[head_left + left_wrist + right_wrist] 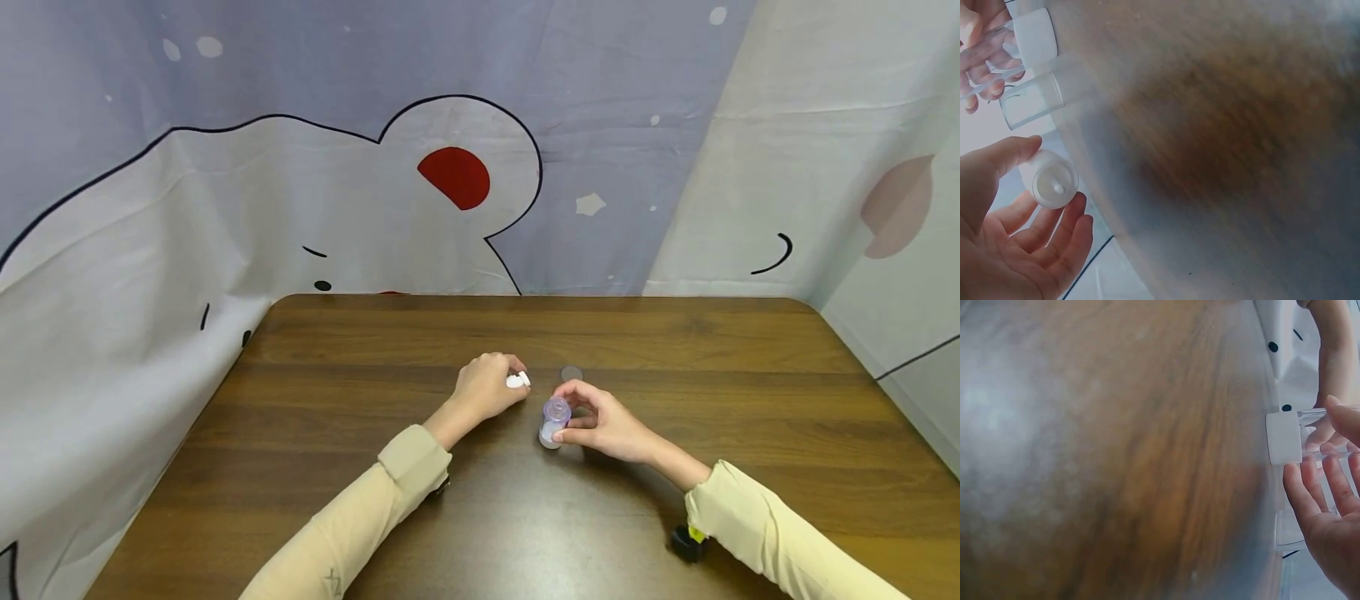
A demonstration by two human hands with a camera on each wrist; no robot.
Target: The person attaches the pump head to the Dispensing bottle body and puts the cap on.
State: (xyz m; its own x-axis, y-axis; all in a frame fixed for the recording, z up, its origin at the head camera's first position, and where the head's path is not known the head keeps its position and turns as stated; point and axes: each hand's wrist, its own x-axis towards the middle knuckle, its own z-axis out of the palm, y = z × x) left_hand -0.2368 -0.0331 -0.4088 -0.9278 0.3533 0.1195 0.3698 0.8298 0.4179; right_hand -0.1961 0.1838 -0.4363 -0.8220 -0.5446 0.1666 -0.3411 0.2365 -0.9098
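My left hand (489, 387) pinches a small white cap (1055, 181) between thumb and fingers. In the left wrist view the cap's round, hollow side shows, with a little nub at its centre. To its right, my right hand (611, 427) holds a clear bottle (553, 423) by its side. The bottle is upright, its top tinted purple in the head view, and its bottom end is white (1284, 438). Whether it touches the table cannot be told. Just behind the bottle, a clear, short cylinder (1032, 100) stands on the table.
A brown wood-grain table (337, 383) lies under both hands. Behind it hangs a printed curtain (360, 200), which meets the far edge. A small black item (687, 543) with a yellow patch is at the right cuff.
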